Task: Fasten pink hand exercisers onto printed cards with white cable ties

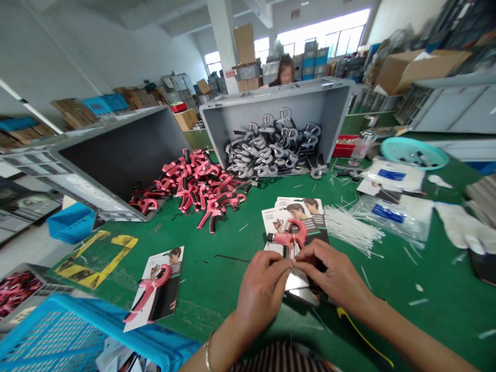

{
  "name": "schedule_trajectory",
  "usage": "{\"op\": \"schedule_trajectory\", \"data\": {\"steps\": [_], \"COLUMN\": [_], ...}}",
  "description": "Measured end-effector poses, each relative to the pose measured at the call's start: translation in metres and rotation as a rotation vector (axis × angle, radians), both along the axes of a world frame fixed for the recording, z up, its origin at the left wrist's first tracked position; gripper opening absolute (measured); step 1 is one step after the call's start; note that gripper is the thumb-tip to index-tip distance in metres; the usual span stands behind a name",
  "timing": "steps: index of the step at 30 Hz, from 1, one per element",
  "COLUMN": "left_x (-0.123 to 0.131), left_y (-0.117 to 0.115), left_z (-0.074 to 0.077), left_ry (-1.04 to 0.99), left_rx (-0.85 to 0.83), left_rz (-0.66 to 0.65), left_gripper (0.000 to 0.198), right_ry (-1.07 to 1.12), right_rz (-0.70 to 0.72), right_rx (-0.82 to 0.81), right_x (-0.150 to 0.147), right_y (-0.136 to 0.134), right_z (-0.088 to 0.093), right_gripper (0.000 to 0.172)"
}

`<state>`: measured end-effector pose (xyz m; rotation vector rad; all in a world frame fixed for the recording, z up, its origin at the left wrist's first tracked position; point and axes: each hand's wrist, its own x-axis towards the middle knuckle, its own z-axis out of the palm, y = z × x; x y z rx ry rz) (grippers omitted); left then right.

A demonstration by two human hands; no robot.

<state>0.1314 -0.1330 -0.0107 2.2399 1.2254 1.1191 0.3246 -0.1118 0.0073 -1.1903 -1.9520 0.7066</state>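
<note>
The left hand (261, 292) and right hand (329, 274) pinch fingertips together at a pink hand gripper (289, 238) on its card (273, 222), with one carded gripper (153, 292) done and a loose pink heap (194, 186) left.

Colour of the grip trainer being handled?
The grip trainer is pink and black; head view shows it.

The green workbench (217, 299) carries pink hand exercisers (194, 183), tipped gray crates (271, 101) and white cable ties (351, 227)

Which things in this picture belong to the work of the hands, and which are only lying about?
In the work: left hand, right hand, pink hand grip on its printed card.
Lying about: grey hand grips in a grey bin, pile of pink hand grips, white cable ties, teal plate, blue basket.
</note>
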Motion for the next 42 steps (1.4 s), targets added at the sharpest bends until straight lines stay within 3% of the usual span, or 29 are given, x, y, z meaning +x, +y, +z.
{"op": "schedule_trajectory", "data": {"steps": [5,14,18,22,25,29,31,35,42], "left_x": [-0.005,-0.004,-0.011,-0.026,-0.034,-0.037,-0.038,-0.041,-0.033], "left_y": [-0.002,-0.003,0.004,0.017,0.025,0.026,0.025,0.024,0.021], "left_z": [0.004,-0.004,-0.003,0.002,0.003,-0.003,-0.006,-0.006,-0.002], "left_ry": [0.238,0.096,0.029,0.009,-0.047,-0.069,-0.06,-0.06,-0.206], "left_rx": [0.04,0.042,0.035,0.002,-0.01,0.032,0.052,0.046,-0.111], "left_rz": [-0.05,-0.04,-0.001,0.1,0.107,0.091,0.084,0.062,0.128], "left_gripper": [0.025,0.026,0.024,0.018,0.018,0.021,0.022,0.023,0.013], "right_ry": [-0.095,-0.195,-0.067,0.149,0.107,-0.086,-0.132,-0.168,-0.109], "right_rz": [0.087,0.162,0.189,0.085,0.044,0.121,0.128,0.143,0.187], "right_rx": [-0.028,-0.108,0.02,0.04,0.009,0.131,0.166,0.155,0.167], "right_x": [0.002,-0.001,-0.006,-0.005,-0.006,-0.02,-0.029,-0.041,-0.045], "right_y": [0.003,0.009,0.011,0.009,0.009,0.013,0.016,0.022,0.032], "right_z": [0.008,0.02,0.024,0.031,0.026,0.01,0.006,0.007,0.013], "right_gripper": [0.005,0.006,0.01,0.014,0.014,0.006,0.011,0.004,0.015]}}
